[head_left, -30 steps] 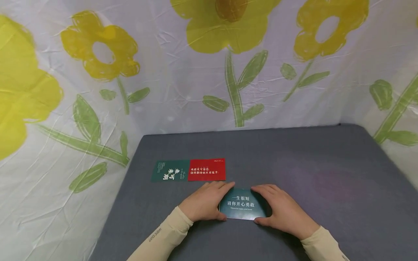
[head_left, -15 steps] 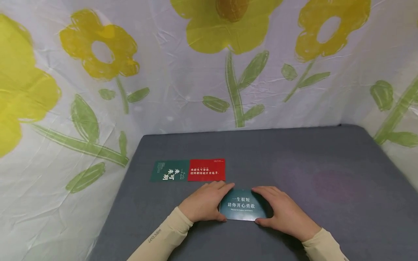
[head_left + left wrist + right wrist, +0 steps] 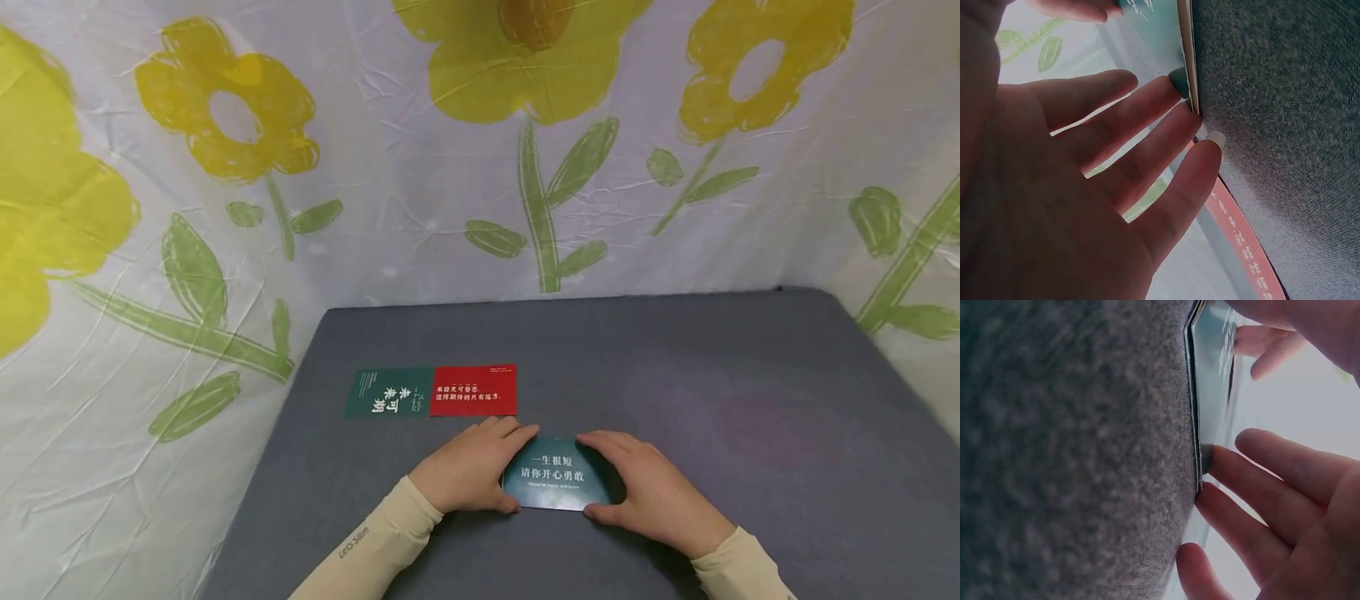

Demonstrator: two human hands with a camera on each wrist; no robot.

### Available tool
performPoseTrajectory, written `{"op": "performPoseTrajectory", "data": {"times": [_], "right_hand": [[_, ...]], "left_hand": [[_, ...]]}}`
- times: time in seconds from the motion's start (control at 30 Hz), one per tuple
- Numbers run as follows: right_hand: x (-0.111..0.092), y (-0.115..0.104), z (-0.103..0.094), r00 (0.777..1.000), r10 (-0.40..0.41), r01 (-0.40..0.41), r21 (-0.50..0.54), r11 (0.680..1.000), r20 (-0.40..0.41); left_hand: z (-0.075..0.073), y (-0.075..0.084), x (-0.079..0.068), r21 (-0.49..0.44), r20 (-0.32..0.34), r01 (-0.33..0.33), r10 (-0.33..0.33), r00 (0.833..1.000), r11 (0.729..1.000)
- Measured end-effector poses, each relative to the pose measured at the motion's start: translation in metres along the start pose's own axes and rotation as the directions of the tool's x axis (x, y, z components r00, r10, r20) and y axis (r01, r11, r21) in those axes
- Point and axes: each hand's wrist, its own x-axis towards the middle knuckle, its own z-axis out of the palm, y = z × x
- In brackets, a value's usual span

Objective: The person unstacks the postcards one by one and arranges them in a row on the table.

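A teal postcard [image 3: 552, 476] with white lettering lies flat between my hands near the front of the table. In the right wrist view, more than one layer shows along the edge of the teal postcard [image 3: 1213, 381]. My left hand [image 3: 474, 467] holds its left end, thumb at the near corner and fingers at the far corner. At the right end, my right hand [image 3: 651, 492] grips it the same way. The left wrist view has the fingertips of my left hand [image 3: 1104, 162] touching the card's edge. Fingers of my right hand [image 3: 1285, 506] meet the opposite end.
Farther back and left, a red card [image 3: 474, 390] and a dark green card [image 3: 390, 392] lie side by side, both lettered in white. The grey cloth-covered table [image 3: 712, 358] meets a white curtain [image 3: 420, 167] printed with yellow flowers.
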Motion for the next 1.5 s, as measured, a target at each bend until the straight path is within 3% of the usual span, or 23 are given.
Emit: {"op": "performPoseTrajectory", "data": {"times": [0.6, 0.93, 1.2, 1.5], "right_hand": [[-0.004, 0.003, 0.005, 1.000, -0.020, 0.020, 0.008, 1.000, -0.002], [0.000, 0.005, -0.005, 0.999, 0.029, -0.030, 0.048, 0.998, 0.021], [0.014, 0.015, -0.014, 0.997, 0.055, -0.058, 0.066, 0.996, 0.047], [0.041, 0.034, -0.026, 0.998, 0.054, -0.059, 0.102, 0.993, 0.044]], "left_hand": [[0.003, -0.002, -0.001, -0.009, -0.016, -0.007, 0.007, 1.000, 1.000], [-0.005, -0.003, 0.001, -0.048, -0.046, -0.017, 0.015, 0.999, 0.999], [-0.015, -0.008, 0.016, -0.060, -0.070, -0.019, 0.015, 0.997, 0.998], [-0.024, -0.022, 0.048, -0.112, -0.045, 0.034, -0.039, 0.998, 0.993]]}}
